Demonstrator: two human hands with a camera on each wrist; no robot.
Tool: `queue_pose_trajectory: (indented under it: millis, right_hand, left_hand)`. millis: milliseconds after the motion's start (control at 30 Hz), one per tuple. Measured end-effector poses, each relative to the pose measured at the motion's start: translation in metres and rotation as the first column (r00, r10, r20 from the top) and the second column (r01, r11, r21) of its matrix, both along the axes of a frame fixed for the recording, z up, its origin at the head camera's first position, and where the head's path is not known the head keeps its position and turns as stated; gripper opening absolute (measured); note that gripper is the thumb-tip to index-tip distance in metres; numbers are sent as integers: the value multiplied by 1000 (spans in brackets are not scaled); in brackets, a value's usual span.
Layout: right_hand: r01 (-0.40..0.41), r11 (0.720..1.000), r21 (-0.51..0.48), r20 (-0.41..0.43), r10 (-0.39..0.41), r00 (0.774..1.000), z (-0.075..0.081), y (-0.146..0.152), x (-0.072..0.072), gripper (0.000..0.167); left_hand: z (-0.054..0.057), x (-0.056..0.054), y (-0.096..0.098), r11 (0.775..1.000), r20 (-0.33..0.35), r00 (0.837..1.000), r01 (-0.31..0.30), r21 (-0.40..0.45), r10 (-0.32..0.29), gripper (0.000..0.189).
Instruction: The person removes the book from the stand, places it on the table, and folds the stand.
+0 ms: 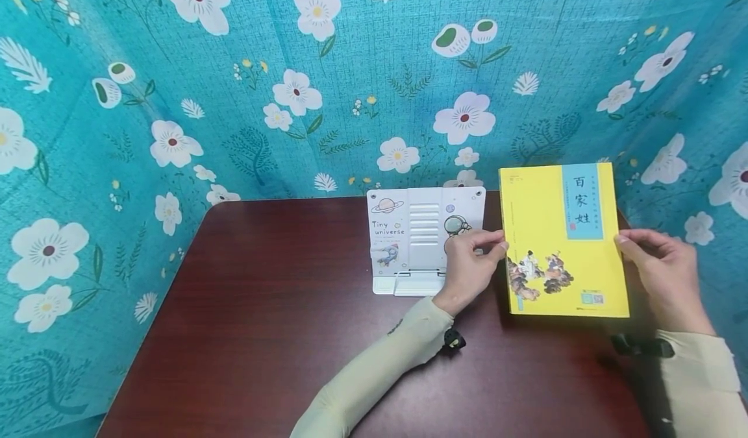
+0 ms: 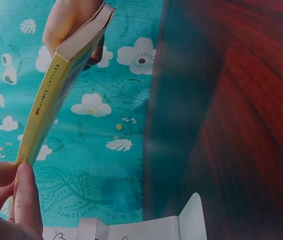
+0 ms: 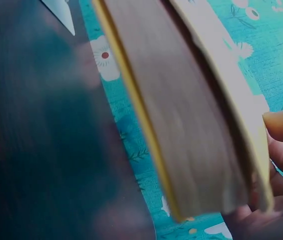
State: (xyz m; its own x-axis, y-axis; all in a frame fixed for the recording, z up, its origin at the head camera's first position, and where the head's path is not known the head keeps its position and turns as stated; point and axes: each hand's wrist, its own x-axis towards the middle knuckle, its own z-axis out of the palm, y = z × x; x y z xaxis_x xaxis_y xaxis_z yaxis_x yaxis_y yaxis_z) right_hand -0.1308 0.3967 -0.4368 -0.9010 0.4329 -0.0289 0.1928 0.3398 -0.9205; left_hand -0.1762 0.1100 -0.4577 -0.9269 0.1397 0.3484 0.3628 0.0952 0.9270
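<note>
A yellow book (image 1: 543,250) with a blue title panel is held up over the right part of the table, its front cover facing the head camera. My left hand (image 1: 472,266) pinches its spine edge between thumb and fingers. On the opposite edge, my right hand (image 1: 666,276) grips it with the thumb on the front cover. The left wrist view shows the book's narrow spine (image 2: 39,115) at the left fingertips. In the right wrist view, the page block (image 3: 181,115) appears close up, with the right thumb (image 3: 281,125) against the cover.
A white book stand (image 1: 423,230) printed with "Tiny universe" and an astronaut stands at the table's back edge, just left of the book and partly behind the left hand. Beneath is a dark red wooden table (image 1: 280,315). A teal floral curtain (image 1: 350,68) hangs behind it.
</note>
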Motion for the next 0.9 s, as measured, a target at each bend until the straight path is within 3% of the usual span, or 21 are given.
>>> queue_pose_trajectory:
  millis: [167,367,533,767,900]
  right_hand:
    - [-27,999,27,49,25,998,-6,7,-2,16]
    - [-101,995,23,119,97,988,-15,15,-3,28]
    - [-145,987,70,185,130,974,-20,22,-5,36]
    - [-189,981,31,280,173,944,-25,30,-5,35]
    - [-227,972,57,301,200,932,-27,33,-5,36]
  left_hand:
    - [-2,1,1,999,3,1000,-4,-42,4,21]
    - [-7,1,2,996,46,999,-1,-93,5,19]
    - [-12,1,3,989,55,998,-2,-148,10,19]
    - [-19,1,3,979,98,995,-5,-203,26,18]
    - [-21,3,4,975,99,995,3,-224,19,18]
